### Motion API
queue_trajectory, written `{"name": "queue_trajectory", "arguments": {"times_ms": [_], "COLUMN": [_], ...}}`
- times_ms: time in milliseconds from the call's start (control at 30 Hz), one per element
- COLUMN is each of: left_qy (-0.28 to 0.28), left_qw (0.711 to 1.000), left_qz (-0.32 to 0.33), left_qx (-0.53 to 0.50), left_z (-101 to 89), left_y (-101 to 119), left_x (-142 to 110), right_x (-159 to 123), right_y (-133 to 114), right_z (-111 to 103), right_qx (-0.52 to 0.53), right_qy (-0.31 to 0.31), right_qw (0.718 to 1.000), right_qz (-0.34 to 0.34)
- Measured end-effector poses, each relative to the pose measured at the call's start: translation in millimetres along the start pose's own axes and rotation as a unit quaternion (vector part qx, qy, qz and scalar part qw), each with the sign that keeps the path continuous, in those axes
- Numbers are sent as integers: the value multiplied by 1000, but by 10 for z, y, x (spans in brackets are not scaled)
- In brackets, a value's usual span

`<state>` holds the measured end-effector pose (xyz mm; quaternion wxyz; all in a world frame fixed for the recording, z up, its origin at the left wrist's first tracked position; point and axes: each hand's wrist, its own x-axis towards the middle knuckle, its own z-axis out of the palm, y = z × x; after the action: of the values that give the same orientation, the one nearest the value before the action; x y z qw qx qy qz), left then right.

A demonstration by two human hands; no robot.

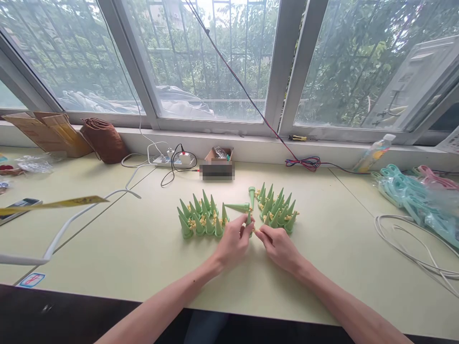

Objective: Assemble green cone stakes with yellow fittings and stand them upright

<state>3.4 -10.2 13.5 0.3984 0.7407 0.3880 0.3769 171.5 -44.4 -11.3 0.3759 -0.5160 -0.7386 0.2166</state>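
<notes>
My left hand [234,239] is closed around a green cone-shaped watering spike [249,218], its tip pointing up between the fingers. At the side of that spike, my right hand [278,242] pinches a small yellow valve [254,230], partly covered by the fingertips. Just beyond the hands, one spike [236,207] lies on its side and another spike [251,195] rests near it, wide end away from me. Upright spikes with yellow valves form a left group [201,217] and a right group [278,208].
A small open cardboard box [229,154] stands at the back near a power strip [168,160]. Bagged teal plastic parts [412,196] and a coiled pale cable [401,243] occupy the right side. A white cable [64,234] and yellow strip [71,204] cross the left.
</notes>
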Motion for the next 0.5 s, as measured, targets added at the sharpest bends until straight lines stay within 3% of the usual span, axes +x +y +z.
{"name": "queue_trajectory", "arguments": {"times_ms": [500], "left_qy": [-2], "left_qw": [1000], "left_qz": [1], "left_qx": [-2], "left_z": [5], "left_y": [9], "left_x": [0], "right_x": [-4], "right_y": [-10], "right_z": [-7], "right_qx": [1], "right_qy": [6], "right_qw": [1000], "right_qz": [-4]}}
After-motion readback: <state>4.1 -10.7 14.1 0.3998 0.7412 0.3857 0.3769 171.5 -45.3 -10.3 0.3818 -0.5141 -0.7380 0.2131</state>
